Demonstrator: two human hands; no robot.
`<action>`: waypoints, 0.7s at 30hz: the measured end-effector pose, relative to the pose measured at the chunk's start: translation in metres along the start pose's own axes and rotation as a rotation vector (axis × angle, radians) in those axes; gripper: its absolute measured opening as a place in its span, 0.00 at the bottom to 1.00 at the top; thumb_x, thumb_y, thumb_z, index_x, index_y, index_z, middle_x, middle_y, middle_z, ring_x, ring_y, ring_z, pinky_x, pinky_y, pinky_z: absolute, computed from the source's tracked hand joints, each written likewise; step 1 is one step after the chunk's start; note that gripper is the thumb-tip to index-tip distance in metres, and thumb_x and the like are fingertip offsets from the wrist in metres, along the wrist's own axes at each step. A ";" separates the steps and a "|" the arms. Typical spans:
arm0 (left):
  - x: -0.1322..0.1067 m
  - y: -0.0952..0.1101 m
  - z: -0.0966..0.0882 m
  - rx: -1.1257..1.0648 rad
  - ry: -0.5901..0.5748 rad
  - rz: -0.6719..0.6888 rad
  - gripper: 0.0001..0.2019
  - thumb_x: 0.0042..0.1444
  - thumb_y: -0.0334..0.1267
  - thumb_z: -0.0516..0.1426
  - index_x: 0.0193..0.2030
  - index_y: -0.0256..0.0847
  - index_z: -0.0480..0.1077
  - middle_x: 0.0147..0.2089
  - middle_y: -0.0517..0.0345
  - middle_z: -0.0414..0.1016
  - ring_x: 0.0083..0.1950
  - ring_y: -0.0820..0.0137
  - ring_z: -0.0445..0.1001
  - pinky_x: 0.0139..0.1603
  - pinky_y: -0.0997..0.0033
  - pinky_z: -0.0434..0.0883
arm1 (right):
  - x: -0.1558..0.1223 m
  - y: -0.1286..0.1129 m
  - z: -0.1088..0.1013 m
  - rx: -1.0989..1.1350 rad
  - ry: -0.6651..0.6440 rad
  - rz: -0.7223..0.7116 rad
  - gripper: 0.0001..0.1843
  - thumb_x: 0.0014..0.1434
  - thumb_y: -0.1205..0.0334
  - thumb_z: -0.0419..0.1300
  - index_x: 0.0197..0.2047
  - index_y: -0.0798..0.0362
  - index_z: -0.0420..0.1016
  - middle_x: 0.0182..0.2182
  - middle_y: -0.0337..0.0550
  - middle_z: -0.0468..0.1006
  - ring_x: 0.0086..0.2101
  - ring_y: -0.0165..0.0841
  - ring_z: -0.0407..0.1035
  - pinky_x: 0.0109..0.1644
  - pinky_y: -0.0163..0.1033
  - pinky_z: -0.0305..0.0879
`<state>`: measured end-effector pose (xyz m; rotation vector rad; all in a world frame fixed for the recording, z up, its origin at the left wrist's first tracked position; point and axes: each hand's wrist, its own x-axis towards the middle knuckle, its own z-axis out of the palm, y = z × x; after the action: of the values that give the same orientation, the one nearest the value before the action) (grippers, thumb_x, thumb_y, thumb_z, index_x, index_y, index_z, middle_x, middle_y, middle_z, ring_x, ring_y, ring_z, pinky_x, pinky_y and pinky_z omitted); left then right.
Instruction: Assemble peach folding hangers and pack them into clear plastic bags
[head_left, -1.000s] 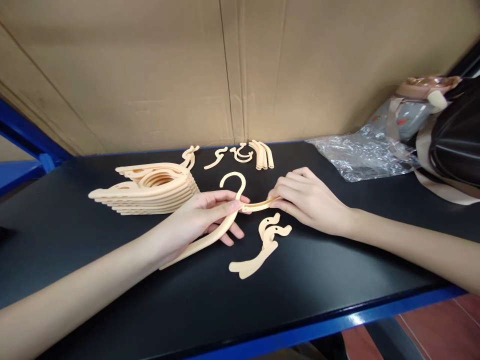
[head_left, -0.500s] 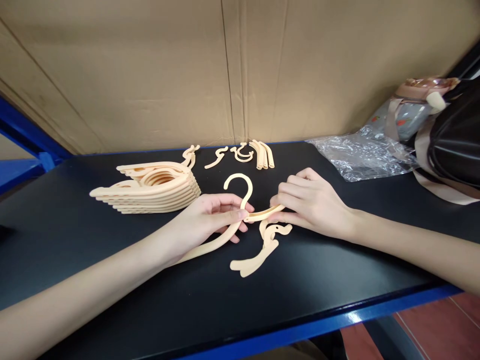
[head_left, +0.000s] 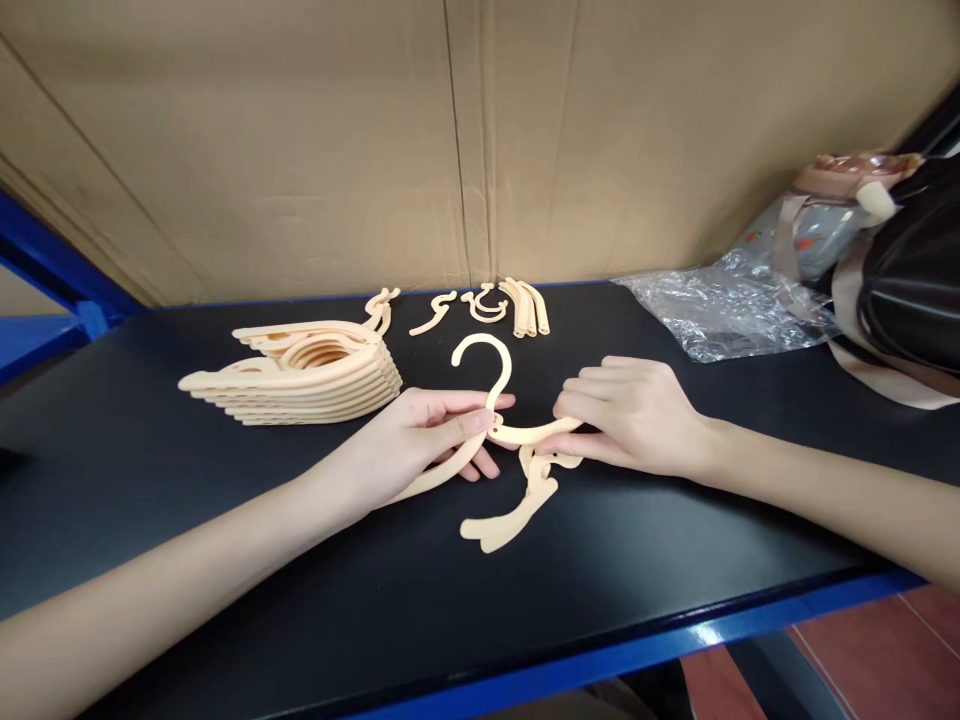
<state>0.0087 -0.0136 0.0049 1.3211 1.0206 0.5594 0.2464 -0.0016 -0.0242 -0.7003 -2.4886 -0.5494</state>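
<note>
Between my hands is a cream plastic clothes hanger (head_left: 504, 372), its hook pointing up. My left hand (head_left: 439, 430) pinches it at the joint below the hook, thumb on top, with one curved arm running down under the palm. My right hand (head_left: 626, 415) is closed around the other curved arm (head_left: 525, 434), whose inner end meets the joint by my left thumb. Whether the two pieces are locked together I cannot tell. Just below, a few loose cream hanger parts (head_left: 517, 515) lie on the black tabletop (head_left: 360, 620), partly covered by my right hand.
A stack of cream hangers (head_left: 322, 385) stands at the left. Along the cardboard wall (head_left: 300, 150) lie loose hooks (head_left: 487, 305) and several curved arms (head_left: 525, 308). At the right are a clear plastic bag (head_left: 727, 310), a strapped bottle (head_left: 825, 220) and a black bag (head_left: 915, 270).
The hanger has risen and tipped slightly, its hook now higher. My right hand has turned and shifted a little right, swinging the arm piece it holds.
</note>
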 end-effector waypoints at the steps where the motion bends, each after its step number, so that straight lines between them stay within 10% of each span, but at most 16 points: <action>1: 0.000 0.000 0.000 -0.008 -0.003 0.004 0.13 0.66 0.29 0.54 0.55 0.34 0.73 0.27 0.61 0.80 0.27 0.79 0.77 0.30 0.85 0.73 | 0.000 0.001 0.000 0.006 -0.003 0.006 0.28 0.68 0.44 0.49 0.23 0.54 0.70 0.18 0.34 0.68 0.21 0.27 0.57 0.29 0.36 0.50; 21: 0.002 -0.001 -0.007 -0.049 -0.071 -0.016 0.11 0.64 0.31 0.56 0.50 0.37 0.77 0.24 0.62 0.79 0.26 0.79 0.76 0.28 0.86 0.73 | 0.002 0.005 0.004 -0.071 0.046 0.002 0.23 0.66 0.47 0.55 0.28 0.55 0.76 0.21 0.36 0.69 0.25 0.30 0.61 0.35 0.38 0.53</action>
<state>0.0034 -0.0089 0.0036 1.2804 0.9526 0.5187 0.2470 0.0050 -0.0250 -0.7096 -2.4356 -0.6489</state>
